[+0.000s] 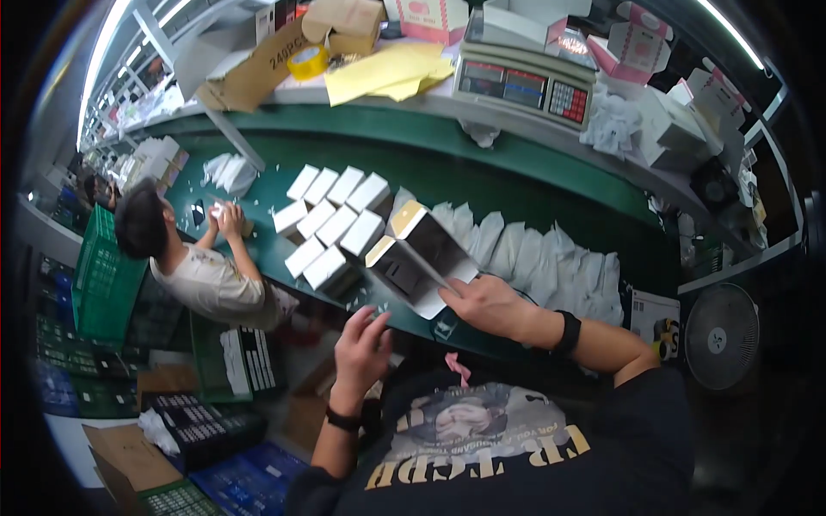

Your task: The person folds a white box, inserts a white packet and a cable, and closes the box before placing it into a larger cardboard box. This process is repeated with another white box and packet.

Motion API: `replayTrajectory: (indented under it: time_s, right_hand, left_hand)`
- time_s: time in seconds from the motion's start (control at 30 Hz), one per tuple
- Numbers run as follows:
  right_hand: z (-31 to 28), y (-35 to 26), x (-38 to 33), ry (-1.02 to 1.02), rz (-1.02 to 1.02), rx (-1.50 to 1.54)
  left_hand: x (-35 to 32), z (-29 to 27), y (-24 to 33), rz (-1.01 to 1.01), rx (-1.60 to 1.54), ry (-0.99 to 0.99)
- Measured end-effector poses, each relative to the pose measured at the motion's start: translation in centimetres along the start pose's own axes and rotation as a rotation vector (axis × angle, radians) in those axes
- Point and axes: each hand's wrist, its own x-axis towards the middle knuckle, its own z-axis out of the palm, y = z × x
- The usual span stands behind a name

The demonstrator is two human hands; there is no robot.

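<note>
My right hand (492, 307) grips the near edge of a small cardboard box (447, 245), its flaps standing open and its inner side dark. Bare of anything I can see, my left hand (361, 351) is raised just left of that box, fingers loosely bent and apart. Several closed white boxes (337, 225) lie in slanting rows on the green bench (280, 159), left of the open box. To its right is a row of whitish plastic-wrapped items (525, 258); what is inside them cannot be made out.
A co-worker (206, 279) handles something small at the bench's left. The shelf above holds a scale (525, 82), yellow sheets (387, 73) and a tape roll (308, 63). A fan (721, 337) stands at right; a green crate (96, 275) and other crates are at left.
</note>
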Motion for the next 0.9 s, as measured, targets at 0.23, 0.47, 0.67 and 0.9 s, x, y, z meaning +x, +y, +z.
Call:
replayTrajectory:
  time_s: [0.23,0.47,0.67,0.9]
  right_hand:
    - [6.6,-3.4,-2.5,-0.332,-0.032,0.072]
    - [10.1,-3.9,-4.5,-0.274,0.283,0.191]
    - [11.6,-3.5,-8.0,-0.262,0.443,0.226]
    - [11.1,-3.3,-7.8,-0.201,0.63,0.318]
  left_hand:
    - [-3.4,4.5,-5.3,0.141,0.179,-0.484]
    - [-6.6,6.7,-13.0,0.155,0.084,-0.499]
    - [-5.0,9.6,-18.1,0.007,0.151,-0.411]
    - [-3.0,12.7,-19.2,-0.033,0.133,-0.32]
